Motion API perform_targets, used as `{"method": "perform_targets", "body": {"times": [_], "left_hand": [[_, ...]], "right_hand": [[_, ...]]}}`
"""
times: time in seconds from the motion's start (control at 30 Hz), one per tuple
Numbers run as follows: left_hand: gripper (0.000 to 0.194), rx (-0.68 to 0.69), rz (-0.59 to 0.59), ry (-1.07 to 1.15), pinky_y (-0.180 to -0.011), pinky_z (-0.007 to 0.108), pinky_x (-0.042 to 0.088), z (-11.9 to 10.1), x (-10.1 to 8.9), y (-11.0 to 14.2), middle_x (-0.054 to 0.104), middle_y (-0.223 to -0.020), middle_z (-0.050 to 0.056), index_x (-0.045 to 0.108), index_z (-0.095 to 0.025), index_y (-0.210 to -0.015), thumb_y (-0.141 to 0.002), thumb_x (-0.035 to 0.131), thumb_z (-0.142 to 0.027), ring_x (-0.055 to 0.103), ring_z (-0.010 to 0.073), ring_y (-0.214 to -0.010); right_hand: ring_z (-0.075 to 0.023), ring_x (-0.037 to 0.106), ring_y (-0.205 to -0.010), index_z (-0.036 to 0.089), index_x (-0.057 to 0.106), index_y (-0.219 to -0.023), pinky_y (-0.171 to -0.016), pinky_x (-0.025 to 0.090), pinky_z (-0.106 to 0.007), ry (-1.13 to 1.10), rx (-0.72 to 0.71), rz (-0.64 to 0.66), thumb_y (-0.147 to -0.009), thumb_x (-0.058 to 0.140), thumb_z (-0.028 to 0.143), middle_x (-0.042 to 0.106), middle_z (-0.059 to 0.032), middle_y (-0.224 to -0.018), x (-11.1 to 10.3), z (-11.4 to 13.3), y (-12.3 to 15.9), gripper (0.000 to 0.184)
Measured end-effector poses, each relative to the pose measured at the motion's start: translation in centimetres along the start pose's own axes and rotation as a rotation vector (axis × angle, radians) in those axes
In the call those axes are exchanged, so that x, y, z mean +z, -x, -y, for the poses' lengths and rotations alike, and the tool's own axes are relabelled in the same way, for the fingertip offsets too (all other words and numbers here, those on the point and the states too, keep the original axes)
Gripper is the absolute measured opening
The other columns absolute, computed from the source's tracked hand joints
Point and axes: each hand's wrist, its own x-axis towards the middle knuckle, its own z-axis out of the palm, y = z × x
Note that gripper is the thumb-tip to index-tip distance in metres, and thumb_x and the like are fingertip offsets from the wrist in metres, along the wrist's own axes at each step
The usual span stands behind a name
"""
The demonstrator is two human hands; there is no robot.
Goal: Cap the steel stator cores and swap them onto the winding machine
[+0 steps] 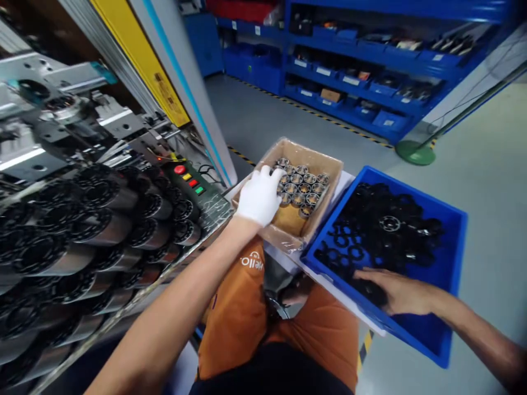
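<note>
My left hand [260, 196], in a white glove, is over the left side of a cardboard box [294, 244]. Its fingers are apart, curved down at the metal ball bearings [297, 179], which stand in rows; whether the fingertips touch one is hidden. My bare right hand [397, 291] reaches into the near side of a blue plastic bin [459, 258]. Its fingers curl around a black round part [370, 291], partly covered by the hand. Many black ring-like parts [346, 241] lie loose in the bin, and one black part [389, 223] has a pale metal ring.
To the left, stacked metal cylinders with black tops [111, 219] stand beside a machine. A control panel [193, 181] with coloured buttons sits near the box. Blue shelves [349, 71] and a green round pole base [415, 152] are farther off.
</note>
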Motion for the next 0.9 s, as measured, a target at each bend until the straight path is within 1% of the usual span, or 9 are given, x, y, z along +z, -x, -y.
{"method": "perform_targets", "body": {"times": [0.07,0.13,0.23,0.37,0.47,0.6,0.7,0.8,0.9], "left_hand": [[0.053,-0.008,0.131,-0.006,-0.112,0.049,0.064,-0.1,3.2,-5.2,0.067,-0.157,0.019,0.062,-0.020,-0.164,-0.111,0.066,-0.017,0.070,0.0356,-0.140],[0.049,-0.014,0.245,-0.012,-0.113,0.054,0.066,0.5,5.9,-8.7,0.069,-0.156,0.018,0.065,-0.019,-0.160,-0.113,0.072,-0.027,0.073,0.0340,-0.136],[0.055,0.016,0.368,-0.005,-0.116,0.060,0.065,1.7,8.6,-11.3,0.068,-0.159,0.016,0.065,-0.021,-0.160,-0.110,0.080,-0.040,0.073,0.0338,-0.136],[0.059,0.030,0.426,0.053,-0.121,0.063,0.062,2.4,9.9,-12.2,0.065,-0.165,0.016,0.065,-0.022,-0.161,-0.107,0.084,-0.039,0.070,0.0363,-0.144],[0.055,-0.051,0.415,0.141,-0.122,0.063,0.061,2.3,9.7,-11.9,0.067,-0.162,0.016,0.068,-0.020,-0.156,-0.107,0.084,-0.040,0.070,0.0362,-0.144],[0.050,-0.224,0.342,0.325,-0.123,0.064,0.059,2.4,8.4,-11.1,0.071,-0.157,0.016,0.072,-0.019,-0.150,-0.108,0.084,-0.042,0.070,0.0362,-0.144],[0.063,-0.288,0.257,0.570,-0.126,0.064,0.057,2.5,6.5,-9.6,0.072,-0.156,0.019,0.067,-0.017,-0.155,-0.101,0.090,-0.038,0.070,0.0375,-0.145],[0.085,-0.244,0.205,0.914,-0.122,0.052,0.062,1.8,3.8,-6.3,0.074,-0.155,0.018,0.052,-0.022,-0.168,-0.092,0.089,-0.024,0.075,0.0311,-0.140],[0.070,-0.159,0.196,1.246,-0.113,0.043,0.067,0.3,1.2,-0.4,0.074,-0.157,0.009,0.050,-0.033,-0.168,-0.101,0.069,-0.031,0.077,0.0249,-0.136]], "right_hand": [[-0.0430,0.077,-0.143,0.026,0.090,-0.132,-0.122,0.063,-0.047,-0.037,0.015,0.115,-0.056,0.082,0.028,0.085,-0.0129,-0.142,-0.1,-0.2,-0.2,0.076],[-0.0429,0.071,-0.147,0.023,0.085,-0.140,-0.127,0.059,-0.052,-0.098,0.024,0.163,-0.067,0.080,0.033,0.081,-0.0140,-0.147,-0.4,-0.3,-0.1,0.073],[-0.0357,0.078,-0.121,0.022,0.076,-0.147,-0.107,0.069,-0.047,-0.238,0.023,0.211,-0.085,0.079,0.042,0.079,-0.0145,-0.141,-0.4,0.1,0.2,0.065],[-0.0256,0.076,-0.099,0.022,0.072,-0.143,-0.084,0.073,-0.038,-0.444,0.032,0.292,-0.102,0.073,0.065,0.076,-0.0102,-0.128,0.5,1.1,-0.3,0.059],[-0.0261,0.075,-0.103,0.021,0.071,-0.145,-0.084,0.074,-0.040,-0.528,0.047,0.294,-0.105,0.070,0.076,0.073,-0.0127,-0.135,1.0,1.8,-1.2,0.068],[-0.0311,0.077,-0.118,0.025,0.074,-0.150,-0.089,0.074,-0.041,-0.577,0.020,0.346,-0.104,0.076,0.073,0.076,-0.0130,-0.143,0.6,2.1,-1.8,0.067],[-0.0338,0.077,-0.125,0.026,0.081,-0.145,-0.100,0.072,-0.044,-0.602,-0.006,0.356,-0.096,0.086,0.071,0.078,-0.0128,-0.145,-0.2,2.0,-1.9,0.067],[-0.0337,0.077,-0.122,0.024,0.086,-0.137,-0.100,0.072,-0.044,-0.633,-0.026,0.315,-0.085,0.099,0.066,0.082,-0.0115,-0.134,-0.8,2.1,-2.1,0.068],[-0.0267,0.080,-0.100,0.021,0.083,-0.140,-0.089,0.073,-0.043,-0.675,0.004,0.144,-0.088,0.096,0.069,0.082,-0.0108,-0.126,-0.7,2.4,-2.1,0.072]]}}
